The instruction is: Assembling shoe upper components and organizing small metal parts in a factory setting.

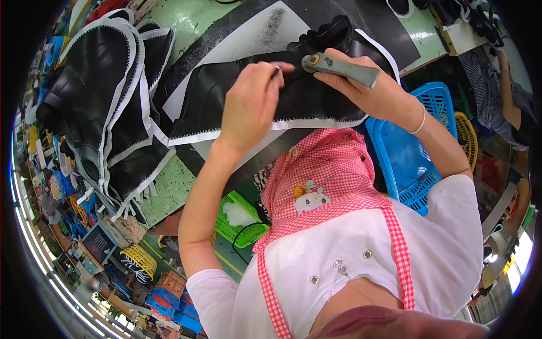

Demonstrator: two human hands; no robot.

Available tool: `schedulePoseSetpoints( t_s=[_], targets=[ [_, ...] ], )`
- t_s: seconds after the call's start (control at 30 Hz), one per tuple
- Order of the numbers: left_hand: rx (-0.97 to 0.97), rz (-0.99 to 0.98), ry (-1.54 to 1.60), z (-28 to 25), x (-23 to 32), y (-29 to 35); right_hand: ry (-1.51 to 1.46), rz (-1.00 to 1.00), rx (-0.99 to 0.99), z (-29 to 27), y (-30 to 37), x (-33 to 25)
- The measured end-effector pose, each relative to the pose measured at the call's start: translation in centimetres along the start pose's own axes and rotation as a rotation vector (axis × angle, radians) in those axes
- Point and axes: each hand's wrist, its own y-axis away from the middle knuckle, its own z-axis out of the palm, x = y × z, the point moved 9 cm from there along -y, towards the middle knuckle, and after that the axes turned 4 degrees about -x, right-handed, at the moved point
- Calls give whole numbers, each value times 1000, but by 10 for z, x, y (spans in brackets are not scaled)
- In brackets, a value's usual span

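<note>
My right hand [370, 85] is wrapped round a hammer, its grey metal head [353, 70] showing above the fingers. The brownish end of its handle shows in the head. Beside it, my left hand [251, 104] is closed in a pinch. Something small and dark pokes out between thumb and finger, too little of it visible to name. Both hands are over a black leather-like shoe upper [220, 93] with a white, zigzag-stitched edge strip. A scalloped black part [324, 42] rises at its far side. Beneath it lies a worn whitish board [254, 34].
More black uppers with white edging [96, 73] are piled on the green tabletop [192, 20] at left. A black mat [389, 28] lies under the board. Below the table edge are a blue basket [403, 147] and a green basket [234, 220]. Another person's arm [508, 90] shows at far right.
</note>
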Motion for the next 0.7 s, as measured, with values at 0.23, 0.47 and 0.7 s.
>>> schedulePoseSetpoints(
  t_s=[0.23, 0.47, 0.7],
  targets=[
    [172, -173, 324, -23, -24, -12, 74, 40, -79, 3, -3, 1],
    [69, -357, 638, 15, -51, -15, -13, -19, -2, 3, -1, 2],
    [71, -440, 710, 20, -58, -16, -8, 34, -22, 2, 1, 1]
  ],
)
